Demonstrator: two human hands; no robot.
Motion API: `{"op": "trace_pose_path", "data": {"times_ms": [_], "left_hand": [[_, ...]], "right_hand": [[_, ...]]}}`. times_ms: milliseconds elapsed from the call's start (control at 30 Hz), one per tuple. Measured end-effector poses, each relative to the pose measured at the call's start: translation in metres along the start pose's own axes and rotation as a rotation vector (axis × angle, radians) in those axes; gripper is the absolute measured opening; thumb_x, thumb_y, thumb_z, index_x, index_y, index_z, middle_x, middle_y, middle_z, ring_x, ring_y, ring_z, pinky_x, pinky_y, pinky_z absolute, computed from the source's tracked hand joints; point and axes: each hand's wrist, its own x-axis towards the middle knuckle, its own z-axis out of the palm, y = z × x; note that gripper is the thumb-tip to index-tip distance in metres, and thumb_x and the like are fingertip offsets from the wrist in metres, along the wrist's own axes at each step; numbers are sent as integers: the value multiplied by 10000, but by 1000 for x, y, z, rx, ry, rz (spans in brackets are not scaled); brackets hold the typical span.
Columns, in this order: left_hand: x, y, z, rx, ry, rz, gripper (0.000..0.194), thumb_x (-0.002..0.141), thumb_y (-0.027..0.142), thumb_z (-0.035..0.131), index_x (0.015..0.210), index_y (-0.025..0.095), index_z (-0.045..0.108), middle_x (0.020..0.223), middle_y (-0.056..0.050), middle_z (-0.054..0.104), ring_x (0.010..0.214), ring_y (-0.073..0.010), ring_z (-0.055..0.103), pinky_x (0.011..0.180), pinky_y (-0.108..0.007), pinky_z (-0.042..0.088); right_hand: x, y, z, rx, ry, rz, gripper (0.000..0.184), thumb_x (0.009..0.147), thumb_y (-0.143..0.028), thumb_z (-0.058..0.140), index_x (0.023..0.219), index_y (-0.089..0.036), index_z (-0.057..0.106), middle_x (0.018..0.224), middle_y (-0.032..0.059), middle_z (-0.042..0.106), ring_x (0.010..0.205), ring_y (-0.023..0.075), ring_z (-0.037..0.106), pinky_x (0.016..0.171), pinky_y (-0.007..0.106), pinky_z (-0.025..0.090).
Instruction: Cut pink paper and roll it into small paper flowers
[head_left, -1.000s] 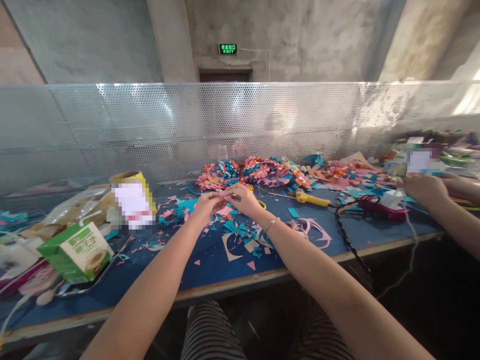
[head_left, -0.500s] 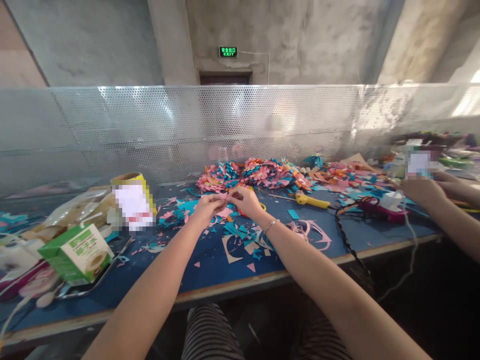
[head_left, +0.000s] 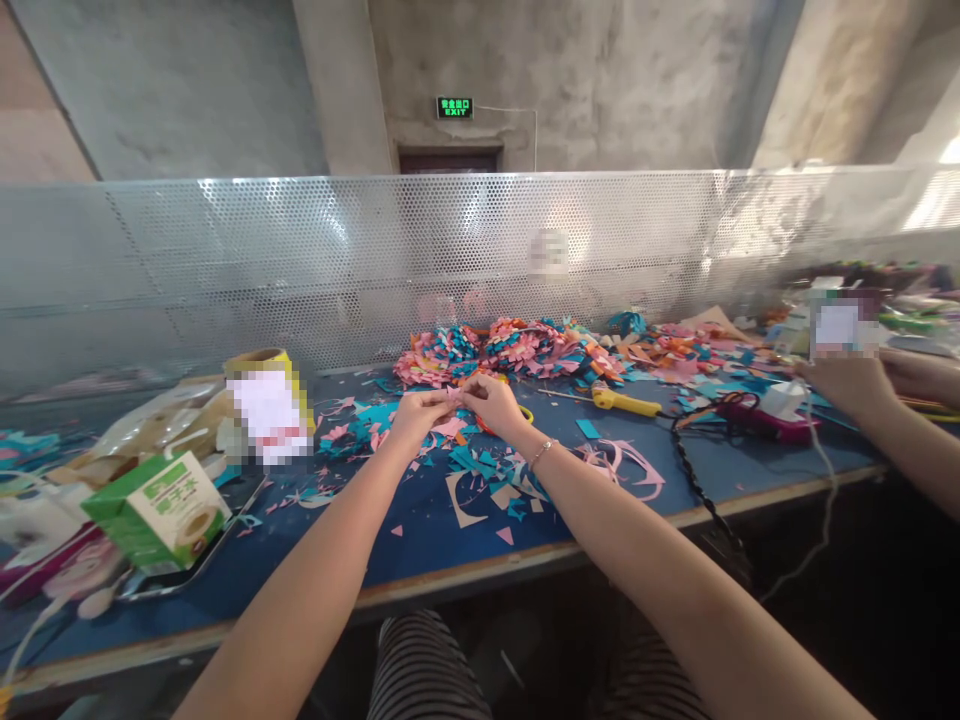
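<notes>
Between my two hands is a small pink paper piece (head_left: pixel 454 395), pinched from both sides over the middle of the blue table. My left hand (head_left: pixel 420 412) grips its left side with closed fingers. On the other side my right hand (head_left: pixel 489 400) has thumb and fingers closed on it too; the fingers hide much of its shape. Beneath and around them lie blue and pink paper scraps (head_left: pixel 472 462). Just behind sit bunches of pink, blue and orange paper flowers (head_left: pixel 439 355). Partly hidden by my right hand is an orange-yellow ring-handled thing (head_left: pixel 527 413), perhaps scissors.
A yellow glue gun (head_left: pixel 626 403) lies to the right, near a black braided cord (head_left: pixel 694 480). At left stand a green carton (head_left: pixel 161 510) and a tape roll (head_left: pixel 259 356). A perforated metal screen (head_left: pixel 300 260) borders the back. A co-worker's hands (head_left: pixel 855 385) are at far right.
The pink paper piece has shifted slightly between my fingertips, with a pointed edge now showing more clearly. Both hands keep nearly the same place.
</notes>
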Motion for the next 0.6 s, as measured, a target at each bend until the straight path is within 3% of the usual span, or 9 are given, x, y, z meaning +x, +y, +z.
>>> {"op": "trace_pose_path", "data": {"times_ms": [600], "left_hand": [[2, -4, -2, 105, 3, 39, 216, 549, 294, 679, 703, 144, 664, 637, -35, 641, 605, -134, 581, 585, -241, 444]], "right_hand": [[-2, -12, 1, -20, 52, 71, 155, 695, -326, 533, 650, -178, 539, 563, -16, 562, 525, 115, 523, 529, 229, 411]]}}
